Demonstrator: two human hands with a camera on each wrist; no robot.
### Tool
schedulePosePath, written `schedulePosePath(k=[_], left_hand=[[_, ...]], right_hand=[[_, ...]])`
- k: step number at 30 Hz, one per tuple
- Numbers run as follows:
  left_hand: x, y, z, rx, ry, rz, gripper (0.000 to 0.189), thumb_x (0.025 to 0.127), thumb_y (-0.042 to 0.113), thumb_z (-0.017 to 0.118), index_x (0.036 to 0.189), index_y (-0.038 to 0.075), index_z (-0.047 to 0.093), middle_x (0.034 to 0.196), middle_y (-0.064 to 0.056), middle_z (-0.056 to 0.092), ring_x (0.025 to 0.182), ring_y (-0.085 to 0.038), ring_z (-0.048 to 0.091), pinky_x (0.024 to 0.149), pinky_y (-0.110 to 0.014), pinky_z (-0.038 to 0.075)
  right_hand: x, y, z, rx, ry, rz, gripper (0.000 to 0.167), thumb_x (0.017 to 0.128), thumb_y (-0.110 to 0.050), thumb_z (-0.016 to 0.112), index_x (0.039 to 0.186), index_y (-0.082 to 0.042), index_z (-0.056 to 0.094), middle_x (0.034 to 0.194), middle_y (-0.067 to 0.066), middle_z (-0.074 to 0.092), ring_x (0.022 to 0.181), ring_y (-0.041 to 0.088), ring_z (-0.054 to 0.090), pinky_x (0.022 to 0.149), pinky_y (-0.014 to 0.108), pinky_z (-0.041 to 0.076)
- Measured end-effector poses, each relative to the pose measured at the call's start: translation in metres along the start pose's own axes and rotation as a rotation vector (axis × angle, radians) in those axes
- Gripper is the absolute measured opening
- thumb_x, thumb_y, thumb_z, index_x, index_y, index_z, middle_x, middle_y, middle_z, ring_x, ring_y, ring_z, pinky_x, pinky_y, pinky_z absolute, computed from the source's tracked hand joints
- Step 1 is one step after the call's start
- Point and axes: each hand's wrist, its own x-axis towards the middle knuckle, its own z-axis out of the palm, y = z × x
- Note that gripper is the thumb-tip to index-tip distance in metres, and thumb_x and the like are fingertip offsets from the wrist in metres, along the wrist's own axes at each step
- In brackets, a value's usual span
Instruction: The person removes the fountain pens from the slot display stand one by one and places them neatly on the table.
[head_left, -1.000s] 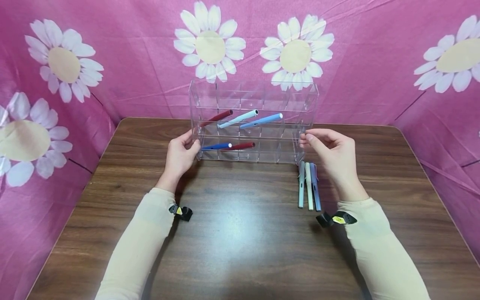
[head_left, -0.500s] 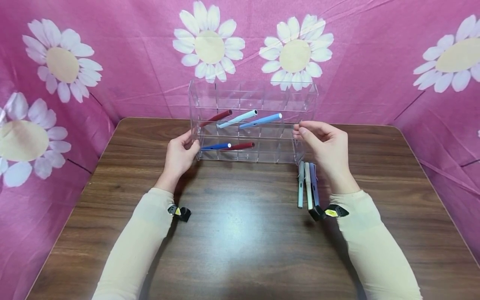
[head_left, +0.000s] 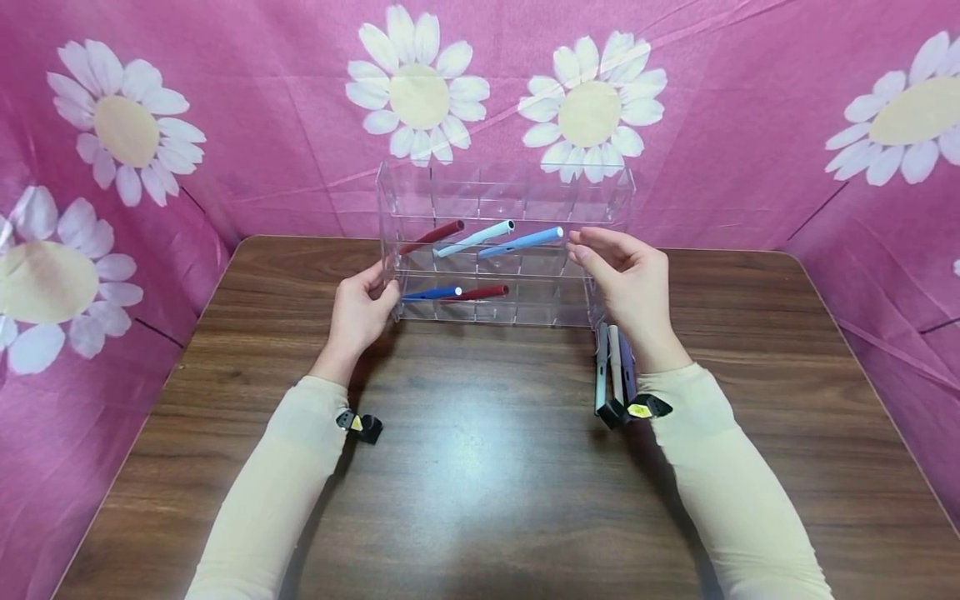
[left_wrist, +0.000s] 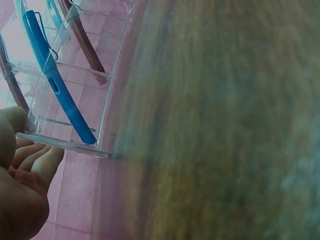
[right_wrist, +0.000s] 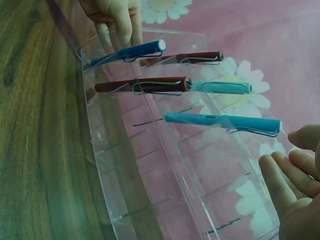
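Note:
A clear plastic pen rack with tiers of compartments stands at the back of the table. My left hand grips its left side panel between thumb and fingers. In the upper occupied tier lean a dark red pen, a pale blue pen and a sky-blue pen. Below them lie a deep blue pen and another dark red pen. My right hand is just beyond the sky-blue pen's capped end; the right wrist view shows a gap between its relaxed fingers and that pen.
Three more pens lie side by side on the wooden table by the rack's right front corner, partly covered by my right wrist and its camera. A pink cloth with daisies hangs behind and around the table.
My right hand has moved left and slightly up, from the rack's right side to near the end of the sky-blue pen. The left hand keeps its hold; rack and pens stay put.

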Motion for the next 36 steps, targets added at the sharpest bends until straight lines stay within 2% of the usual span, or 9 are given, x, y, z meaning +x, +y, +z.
schedulePosePath(k=[4,7,9,14,16,25,32,36], left_hand=[[0.0,0.0,0.0,-0.003,-0.002,-0.004,0.046,0.099,0.005,0.061,0.144,0.002,0.067,0.128,-0.021,0.075,0.109,-0.026,0.073,0.081,0.0,0.048],[-0.001,0.001,0.0,-0.004,-0.005,-0.001,0.045,0.099,0.005,0.06,0.144,0.001,0.067,0.127,-0.022,0.075,0.11,-0.029,0.073,0.081,0.0,0.048],[-0.001,0.001,0.0,-0.004,-0.005,0.002,0.045,0.099,0.005,0.061,0.144,0.001,0.067,0.127,-0.022,0.075,0.108,-0.024,0.073,0.081,0.0,0.048],[-0.001,-0.001,0.0,0.005,0.0,0.005,0.045,0.099,0.005,0.061,0.143,0.002,0.068,0.126,-0.022,0.076,0.095,0.0,0.067,0.081,-0.001,0.048],[-0.001,-0.001,-0.001,0.007,0.001,0.006,0.045,0.099,0.005,0.061,0.143,0.002,0.068,0.126,-0.021,0.076,0.093,0.004,0.065,0.081,-0.001,0.048],[0.0,0.0,-0.001,0.011,0.004,0.01,0.044,0.099,0.006,0.062,0.143,0.002,0.069,0.126,-0.021,0.076,0.093,0.001,0.065,0.081,-0.002,0.049],[-0.001,0.0,-0.001,0.028,0.0,0.004,0.044,0.099,0.007,0.062,0.143,0.002,0.069,0.125,-0.02,0.077,0.093,0.0,0.065,0.08,-0.002,0.047],[-0.001,0.0,-0.001,0.035,0.002,0.006,0.044,0.099,0.007,0.062,0.142,0.003,0.069,0.125,-0.02,0.077,0.093,-0.003,0.066,0.08,-0.002,0.047]], right_hand=[[0.003,0.001,0.004,-0.013,-0.001,0.004,0.032,0.096,0.002,0.077,0.126,0.014,0.072,0.106,-0.007,0.084,0.095,0.009,0.081,0.088,0.022,0.064],[0.004,0.002,0.007,-0.03,0.0,0.001,0.03,0.096,0.004,0.076,0.125,0.011,0.074,0.104,-0.009,0.084,0.095,0.006,0.08,0.087,0.02,0.063],[0.005,0.002,0.008,-0.053,-0.001,-0.004,0.03,0.096,0.004,0.076,0.125,0.01,0.074,0.103,-0.012,0.083,0.094,0.003,0.079,0.085,0.018,0.063],[0.006,0.001,0.012,-0.133,0.005,0.018,0.031,0.096,-0.003,0.079,0.125,0.007,0.076,0.1,-0.018,0.081,0.091,-0.002,0.076,0.08,0.014,0.06],[0.006,0.0,0.014,-0.164,0.003,0.035,0.032,0.097,-0.006,0.08,0.127,0.005,0.076,0.1,-0.019,0.079,0.092,-0.002,0.075,0.08,0.014,0.059],[0.013,-0.003,0.026,-0.234,-0.015,0.06,0.034,0.096,-0.009,0.081,0.127,0.006,0.076,0.101,-0.006,0.079,0.09,-0.003,0.073,0.084,0.015,0.061],[0.014,-0.002,0.031,-0.194,-0.004,0.075,0.03,0.097,-0.005,0.079,0.124,0.008,0.076,0.091,-0.02,0.075,0.086,-0.003,0.073,0.083,0.015,0.06],[0.014,-0.001,0.031,-0.178,0.0,0.063,0.029,0.097,-0.005,0.079,0.123,0.008,0.077,0.089,-0.022,0.076,0.086,-0.002,0.073,0.082,0.015,0.06]])
